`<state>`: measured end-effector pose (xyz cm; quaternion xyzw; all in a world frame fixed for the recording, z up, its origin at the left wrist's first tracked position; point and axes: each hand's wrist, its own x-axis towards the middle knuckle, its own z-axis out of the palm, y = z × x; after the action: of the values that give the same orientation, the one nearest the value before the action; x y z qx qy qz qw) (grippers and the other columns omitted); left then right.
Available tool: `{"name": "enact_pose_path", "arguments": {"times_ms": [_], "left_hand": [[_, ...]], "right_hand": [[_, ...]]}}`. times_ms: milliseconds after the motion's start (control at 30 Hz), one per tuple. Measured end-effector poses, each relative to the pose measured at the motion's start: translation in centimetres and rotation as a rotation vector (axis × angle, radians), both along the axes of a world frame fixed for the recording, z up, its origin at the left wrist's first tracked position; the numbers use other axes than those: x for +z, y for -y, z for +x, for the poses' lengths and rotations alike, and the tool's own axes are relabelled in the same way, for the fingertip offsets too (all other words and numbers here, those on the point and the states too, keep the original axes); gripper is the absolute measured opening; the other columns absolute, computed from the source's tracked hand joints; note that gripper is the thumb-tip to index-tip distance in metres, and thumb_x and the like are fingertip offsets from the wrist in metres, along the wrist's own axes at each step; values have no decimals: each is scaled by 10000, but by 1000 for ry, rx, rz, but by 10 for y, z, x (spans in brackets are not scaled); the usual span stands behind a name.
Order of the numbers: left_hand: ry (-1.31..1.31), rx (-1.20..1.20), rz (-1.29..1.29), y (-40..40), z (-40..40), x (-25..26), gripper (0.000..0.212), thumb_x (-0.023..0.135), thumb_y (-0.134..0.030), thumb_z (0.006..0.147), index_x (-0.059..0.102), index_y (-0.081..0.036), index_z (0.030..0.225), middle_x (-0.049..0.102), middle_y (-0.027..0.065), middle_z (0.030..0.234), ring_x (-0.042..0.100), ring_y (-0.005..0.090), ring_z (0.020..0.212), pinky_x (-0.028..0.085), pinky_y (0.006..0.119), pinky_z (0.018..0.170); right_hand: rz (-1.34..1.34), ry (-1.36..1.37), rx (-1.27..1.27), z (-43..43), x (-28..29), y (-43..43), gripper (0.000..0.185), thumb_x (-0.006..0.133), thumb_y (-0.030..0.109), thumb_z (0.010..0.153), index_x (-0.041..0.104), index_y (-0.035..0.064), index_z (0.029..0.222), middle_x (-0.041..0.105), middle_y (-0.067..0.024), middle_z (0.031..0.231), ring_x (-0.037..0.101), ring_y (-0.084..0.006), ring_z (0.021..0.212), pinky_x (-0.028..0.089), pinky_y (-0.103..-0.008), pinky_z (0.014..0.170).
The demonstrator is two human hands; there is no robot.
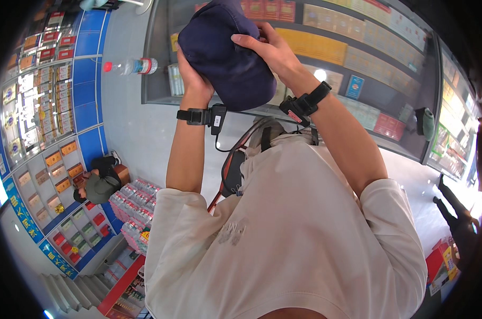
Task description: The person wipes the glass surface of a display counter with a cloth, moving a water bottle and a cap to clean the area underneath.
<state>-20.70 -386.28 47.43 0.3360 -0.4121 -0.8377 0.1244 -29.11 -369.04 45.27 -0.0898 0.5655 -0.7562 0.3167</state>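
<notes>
Between my two hands is a navy blue fabric cap (225,56), its curved brim (251,93) toward my body. My left hand (195,81) grips its left side, the fingers partly hidden behind it. My right hand (278,52) holds the right edge, with the thumb on the outer cloth and the other fingers curled at the edge. Each wrist wears a black strap with a small device. Behind the cap lies a glass display counter (384,75) filled with rows of boxes and cartons.
A clear plastic bottle with a red cap (131,66) is left of the counter. Shrink-wrapped bottle packs (135,207) are stacked at left, near a seated person (101,183). Boxed goods fill the wall shelves (41,95). Another person (460,223) is at the right edge.
</notes>
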Motion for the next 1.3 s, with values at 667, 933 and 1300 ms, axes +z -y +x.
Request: {"name": "enact_pose_path", "arguments": {"times_ms": [667, 933, 1300], "left_hand": [[-149, 10, 112, 138, 47, -54, 734, 352, -626, 1092, 440, -82, 1576, 522, 109, 1575, 522, 293, 1432, 405, 452, 1221], [-78, -17, 86, 131, 44, -54, 751, 333, -638, 1094, 423, -79, 1586, 506, 113, 1590, 508, 287, 1446, 395, 439, 1227], [11, -48, -424, 146, 48, -63, 761, 389, -583, 1110, 408, 20, 1575, 501, 204, 1561, 527, 300, 1405, 377, 400, 1207]], "right_hand": [[267, -34, 46, 29, -33, 149, 936, 848, 550, 802, 533, -31, 1464, 688, -170, 1276, 662, -245, 1178, 500, -328, 1028], [327, -6, -1, 31, -33, 141, 897, 835, 580, 798, 594, -21, 1419, 714, -152, 1224, 689, -236, 1115, 512, -318, 1003], [652, -387, -130, 19, -33, 132, 751, 816, 563, 835, 640, 132, 1424, 666, -153, 1381, 539, -349, 1347, 386, -486, 1148]]}}
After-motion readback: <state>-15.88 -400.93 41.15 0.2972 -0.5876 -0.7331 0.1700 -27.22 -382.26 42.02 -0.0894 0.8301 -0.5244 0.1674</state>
